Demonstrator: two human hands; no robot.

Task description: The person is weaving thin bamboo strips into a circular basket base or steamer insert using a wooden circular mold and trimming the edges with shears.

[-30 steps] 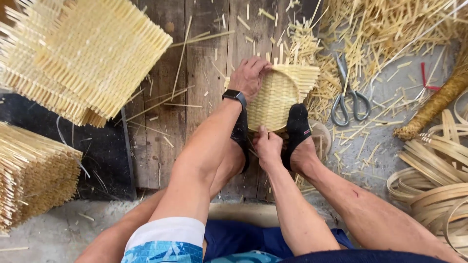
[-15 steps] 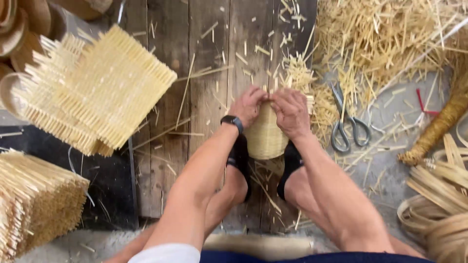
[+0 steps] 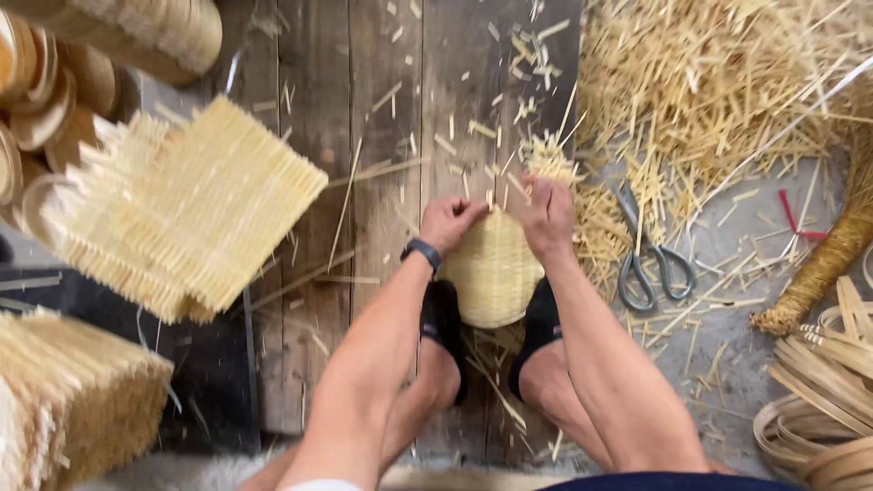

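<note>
View from above of a person seated over a worn plank floor (image 3: 300, 236), both bare arms stretched forward and down between the knees. The left hand (image 3: 447, 224), a dark watch (image 3: 422, 254) on its wrist, curls its fingers over the upper left edge of a small round woven basket (image 3: 491, 273) and is clamped on that rim. The right hand (image 3: 547, 218) bends at the wrist and closes over the upper right edge in the same way — the two hands sit close together at the top of the basket. The basket stands on the planks, wedged between two feet in black socks (image 3: 444, 318).

To the left lies a stack of flat square woven mats (image 3: 182, 209), and lower left a bundle of cut strips (image 3: 73, 400). Just right of the right forearm, a pair of scissors (image 3: 650, 250) lies on grey ground among loose straw trimmings (image 3: 718, 91) — coiled bamboo hoops (image 3: 818, 400) sit at the far right.
</note>
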